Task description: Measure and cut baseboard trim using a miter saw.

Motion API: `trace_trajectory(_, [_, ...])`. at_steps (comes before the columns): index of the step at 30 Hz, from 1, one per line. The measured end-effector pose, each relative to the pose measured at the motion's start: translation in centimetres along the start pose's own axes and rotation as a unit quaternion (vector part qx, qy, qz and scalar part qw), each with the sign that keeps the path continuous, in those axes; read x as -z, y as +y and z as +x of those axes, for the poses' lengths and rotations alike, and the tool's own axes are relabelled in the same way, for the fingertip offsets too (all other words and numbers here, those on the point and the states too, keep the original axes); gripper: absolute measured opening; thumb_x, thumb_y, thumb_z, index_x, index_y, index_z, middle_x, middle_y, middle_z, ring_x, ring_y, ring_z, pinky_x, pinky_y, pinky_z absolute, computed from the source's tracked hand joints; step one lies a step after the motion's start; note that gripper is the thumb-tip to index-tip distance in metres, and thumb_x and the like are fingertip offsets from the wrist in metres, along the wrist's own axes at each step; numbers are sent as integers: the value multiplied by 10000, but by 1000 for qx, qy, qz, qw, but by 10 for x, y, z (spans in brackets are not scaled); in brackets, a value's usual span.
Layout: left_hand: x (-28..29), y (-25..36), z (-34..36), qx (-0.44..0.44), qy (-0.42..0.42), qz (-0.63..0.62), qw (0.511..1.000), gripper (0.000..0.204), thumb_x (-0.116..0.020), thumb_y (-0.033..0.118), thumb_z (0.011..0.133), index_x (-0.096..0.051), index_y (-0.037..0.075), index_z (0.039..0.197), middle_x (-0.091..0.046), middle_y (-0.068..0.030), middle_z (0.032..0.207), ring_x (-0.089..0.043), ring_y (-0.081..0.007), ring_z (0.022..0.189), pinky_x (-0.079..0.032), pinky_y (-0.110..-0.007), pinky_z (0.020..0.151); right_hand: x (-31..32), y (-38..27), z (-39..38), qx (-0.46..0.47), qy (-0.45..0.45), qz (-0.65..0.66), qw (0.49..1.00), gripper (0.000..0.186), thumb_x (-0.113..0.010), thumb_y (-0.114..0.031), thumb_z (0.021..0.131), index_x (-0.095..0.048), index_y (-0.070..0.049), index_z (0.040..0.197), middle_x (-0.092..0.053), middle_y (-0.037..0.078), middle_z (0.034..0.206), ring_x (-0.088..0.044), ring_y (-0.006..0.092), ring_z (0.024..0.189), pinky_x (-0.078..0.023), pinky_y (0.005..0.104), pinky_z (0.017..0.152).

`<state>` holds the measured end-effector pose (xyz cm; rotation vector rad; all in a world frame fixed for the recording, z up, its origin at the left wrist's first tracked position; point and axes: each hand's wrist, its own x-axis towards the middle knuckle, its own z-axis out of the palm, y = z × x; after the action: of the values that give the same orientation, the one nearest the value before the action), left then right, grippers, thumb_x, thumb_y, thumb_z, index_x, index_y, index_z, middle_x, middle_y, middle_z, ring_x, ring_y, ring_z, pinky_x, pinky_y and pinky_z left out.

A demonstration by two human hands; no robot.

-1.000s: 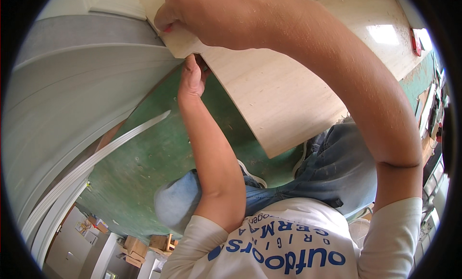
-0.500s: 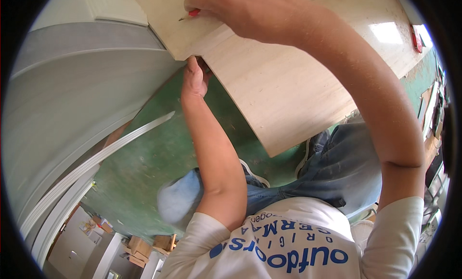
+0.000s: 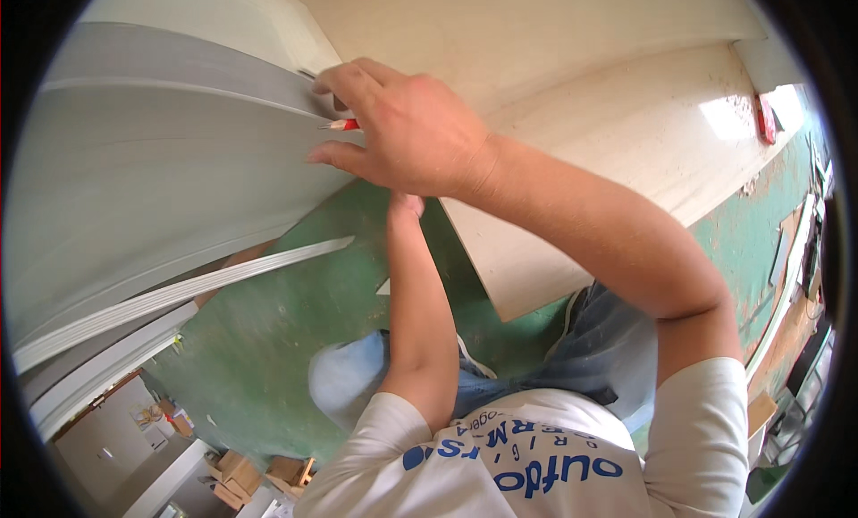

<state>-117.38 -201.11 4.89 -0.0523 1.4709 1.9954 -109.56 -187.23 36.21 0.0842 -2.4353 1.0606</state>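
A red sharpened pencil (image 3: 351,124) is grasped by the right hand (image 3: 420,129) near the pale wood-grain, seemingly unmarked board (image 3: 527,259), left hand's (image 3: 407,204) grip indeterminable.

Shirt (image 3: 572,496): printed front, well below the right hand (image 3: 420,129) and its grip
Lettering (image 3: 559,473): blue, several rows, large and small

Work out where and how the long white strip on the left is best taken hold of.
Probably the white strip is best pinched across its narrow width, just behind its right-hand end, coming from the right: it is long and thin, that end shows free against the green floor, and the rest runs toward the left rim.
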Motion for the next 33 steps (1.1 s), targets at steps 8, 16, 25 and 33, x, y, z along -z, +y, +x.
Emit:
trace_trajectory(8, [-39,82,-21,-46,4,135,990,712,-675,467,976,-420,100,1530,-550,-21,1454,-512,-208,1317,-394,-392,1117,-11,-13,12,18,24,-143,989,245,-718,-261,895,-594,-72,990,-652,71,786,-674,281,641,-552,402,564])
trace_trajectory(16, [-25,231,-184,-38,24,475,879,749,-698,297,954,-363,27,1567,-486,-143,1535,-460,-209,1406,-393,-361,1133,-3,-83,-8,54,8,-77,996,282,-744,-255,838,-573,-87,986,-613,80,840,-676,268,711,-547,399,579])
trace_trajectory(25, [-81,335,-343,-341,44,339,876,717,-855,140,823,-502,-34,1423,-651,-144,1292,-637,-239,1175,-495,-392,1031,65,-183,-4,202,-40,65,976,261,-749,-237,793,-562,-93,904,-570,48,769,-669,230,643,-508,372,479])
trace_trajectory(33, [-129,335,-347,-423,-26,207,882,271,-835,136,877,-636,8,1010,-703,-87,891,-696,-177,819,-599,-382,829,162,-180,-16,68,-31,151,986,350,-674,-173,971,-624,-20,1282,-614,89,961,-618,139,764,-517,299,615])
